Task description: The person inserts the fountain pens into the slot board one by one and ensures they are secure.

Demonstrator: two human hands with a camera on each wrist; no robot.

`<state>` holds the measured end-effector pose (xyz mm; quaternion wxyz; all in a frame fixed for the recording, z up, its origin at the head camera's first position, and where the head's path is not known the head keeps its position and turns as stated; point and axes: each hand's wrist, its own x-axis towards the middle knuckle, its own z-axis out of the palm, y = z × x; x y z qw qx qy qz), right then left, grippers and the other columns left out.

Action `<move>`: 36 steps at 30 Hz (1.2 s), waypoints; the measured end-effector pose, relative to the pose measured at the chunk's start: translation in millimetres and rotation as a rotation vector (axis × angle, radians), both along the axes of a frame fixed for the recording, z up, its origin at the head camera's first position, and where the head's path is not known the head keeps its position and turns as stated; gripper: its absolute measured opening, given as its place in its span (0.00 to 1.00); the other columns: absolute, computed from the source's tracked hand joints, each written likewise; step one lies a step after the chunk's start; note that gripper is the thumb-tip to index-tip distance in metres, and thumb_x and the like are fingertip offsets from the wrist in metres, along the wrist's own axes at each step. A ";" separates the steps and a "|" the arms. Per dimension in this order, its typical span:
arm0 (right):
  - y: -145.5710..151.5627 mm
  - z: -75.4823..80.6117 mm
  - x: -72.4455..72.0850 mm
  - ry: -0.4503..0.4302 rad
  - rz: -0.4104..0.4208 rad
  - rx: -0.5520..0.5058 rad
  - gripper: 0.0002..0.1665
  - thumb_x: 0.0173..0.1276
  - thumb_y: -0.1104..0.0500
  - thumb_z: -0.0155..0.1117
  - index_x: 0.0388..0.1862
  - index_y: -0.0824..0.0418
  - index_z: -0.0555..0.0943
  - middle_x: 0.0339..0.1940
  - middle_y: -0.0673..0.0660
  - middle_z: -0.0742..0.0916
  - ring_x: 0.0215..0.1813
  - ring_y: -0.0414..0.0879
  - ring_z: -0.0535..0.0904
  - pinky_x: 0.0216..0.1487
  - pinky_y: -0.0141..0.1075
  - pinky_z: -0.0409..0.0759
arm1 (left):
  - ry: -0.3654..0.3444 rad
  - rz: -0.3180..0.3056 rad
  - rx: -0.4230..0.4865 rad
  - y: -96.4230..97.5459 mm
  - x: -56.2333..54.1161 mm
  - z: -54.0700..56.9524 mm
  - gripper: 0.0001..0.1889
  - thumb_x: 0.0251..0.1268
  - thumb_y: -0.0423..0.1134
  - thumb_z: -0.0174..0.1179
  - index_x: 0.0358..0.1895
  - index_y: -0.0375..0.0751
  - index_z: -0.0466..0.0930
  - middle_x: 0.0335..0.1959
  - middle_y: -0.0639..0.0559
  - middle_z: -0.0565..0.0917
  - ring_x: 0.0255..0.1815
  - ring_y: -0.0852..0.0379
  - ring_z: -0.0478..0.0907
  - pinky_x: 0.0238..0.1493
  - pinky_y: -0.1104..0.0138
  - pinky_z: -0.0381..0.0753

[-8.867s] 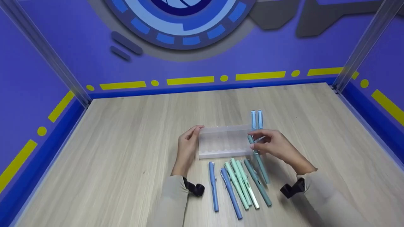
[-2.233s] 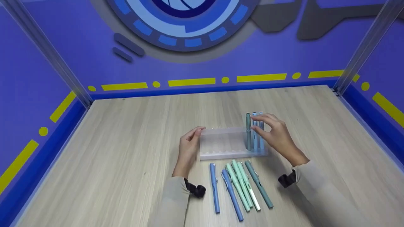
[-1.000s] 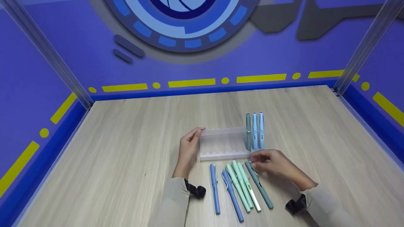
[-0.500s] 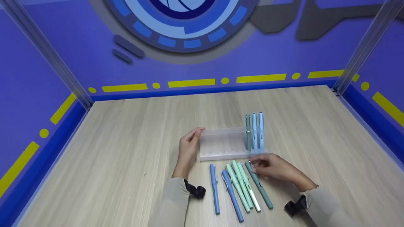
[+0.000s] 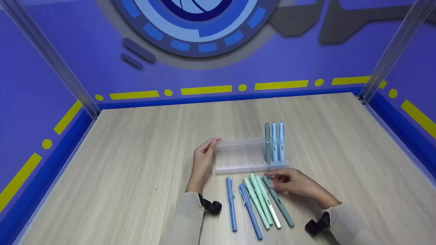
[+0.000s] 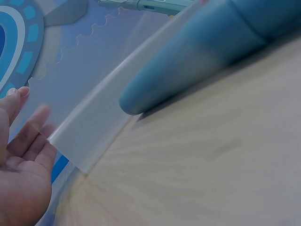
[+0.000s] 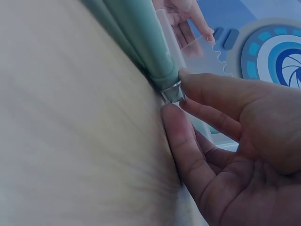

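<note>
My left hand (image 5: 203,158) grips the left end of a clear plastic pen rack (image 5: 240,168); in the left wrist view, its fingers show through the plastic. Three capped pens stand upright at the rack's right end: a dark green pen (image 5: 267,144) and two light blue pens (image 5: 274,143). My right hand (image 5: 298,183) pinches the cap end of another dark green pen (image 5: 282,211) lying in front of the rack. In the right wrist view, thumb and forefinger close about a green pen's clip end (image 7: 171,89).
Left of the dark green pen, several mint green pens (image 5: 257,202) lie side by side. Two blue pens (image 5: 231,207) lie farther left, one apart from the rest. Purple panels (image 5: 190,75) border the wooden table (image 5: 136,170) at the back and sides.
A dark green pen, earlier in my right hand, now stands in the rack beside the light blue ones. My right hand came down to the lying dark green pen, whose cap end shifted slightly left.
</note>
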<state>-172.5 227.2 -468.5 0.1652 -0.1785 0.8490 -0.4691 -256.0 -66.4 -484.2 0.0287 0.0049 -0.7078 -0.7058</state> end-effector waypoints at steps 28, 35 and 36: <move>-6.2 0.0 1.3 0.027 -0.049 0.009 0.23 0.63 0.55 0.68 0.54 0.66 0.80 0.34 0.56 0.81 0.33 0.40 0.73 0.28 0.26 0.73 | 0.027 0.002 0.046 -0.2 -4.0 -5.2 0.18 0.69 0.51 0.56 0.50 0.43 0.84 0.57 0.50 0.82 0.66 0.55 0.72 0.70 0.63 0.69; -2.7 1.4 -0.2 -0.002 -0.071 -0.014 0.21 0.62 0.60 0.66 0.53 0.68 0.81 0.36 0.57 0.82 0.35 0.41 0.74 0.29 0.25 0.75 | -0.003 0.006 0.048 0.4 -3.5 -4.8 0.15 0.69 0.49 0.55 0.50 0.45 0.84 0.57 0.52 0.82 0.66 0.56 0.72 0.70 0.64 0.68; -2.6 1.4 -0.3 -0.002 -0.074 -0.016 0.21 0.62 0.60 0.67 0.53 0.68 0.81 0.36 0.57 0.82 0.35 0.41 0.74 0.30 0.26 0.75 | -0.006 0.006 0.046 0.5 -3.5 -4.8 0.15 0.70 0.49 0.55 0.50 0.46 0.84 0.57 0.52 0.82 0.66 0.56 0.72 0.70 0.64 0.68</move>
